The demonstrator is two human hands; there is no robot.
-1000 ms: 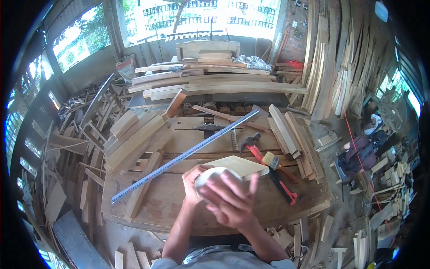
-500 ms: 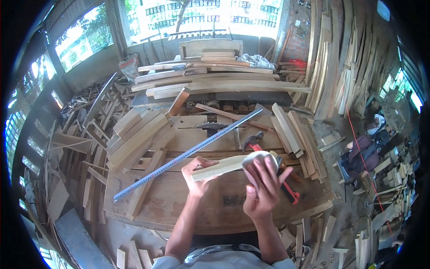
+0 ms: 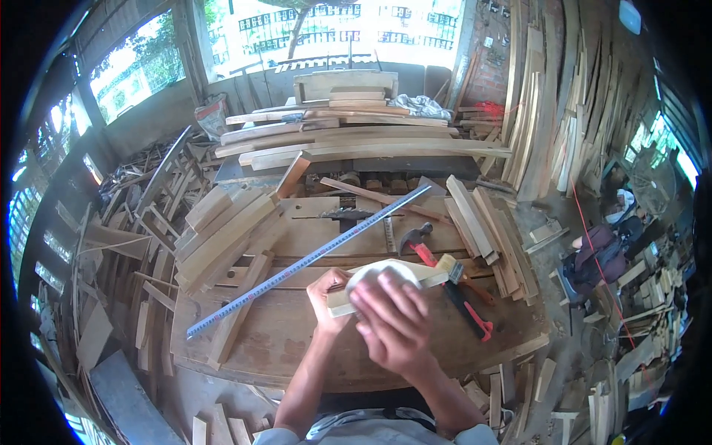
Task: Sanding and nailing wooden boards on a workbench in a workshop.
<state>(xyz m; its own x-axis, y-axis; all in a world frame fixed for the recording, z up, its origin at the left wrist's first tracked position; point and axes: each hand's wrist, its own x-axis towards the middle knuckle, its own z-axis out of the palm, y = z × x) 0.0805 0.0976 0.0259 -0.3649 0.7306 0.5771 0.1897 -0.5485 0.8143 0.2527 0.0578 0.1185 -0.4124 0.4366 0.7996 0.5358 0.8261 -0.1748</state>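
Observation:
My left hand (image 3: 325, 298) grips the near left end of a short pale wood piece (image 3: 342, 305), held up over the workbench (image 3: 259, 354). My right hand (image 3: 394, 326) presses a pale round pad (image 3: 389, 268), perhaps a sanding disc, on top of the wood, fingers spread across it. Its grit side is not visible. Right of the hands lies a claw hammer (image 3: 475, 320) with a red and black handle. A brush (image 3: 449, 266) with pale bristles is beside it. Behind my hands a long steel ruler (image 3: 310, 257) lies diagonally across the bench.
A toothed saw blade (image 3: 348, 212) pokes up through the bench. Stacked wood strips lie at the bench's left (image 3: 226, 233) and right (image 3: 475, 222). Long boards (image 3: 356, 139) are piled beyond. Offcuts (image 3: 152, 289) litter the floor, and tall planks (image 3: 545, 111) lean at the right.
My right hand has slid the pad leftward along the wood toward my left hand, uncovering the wood's far right end. The brush shows more fully now.

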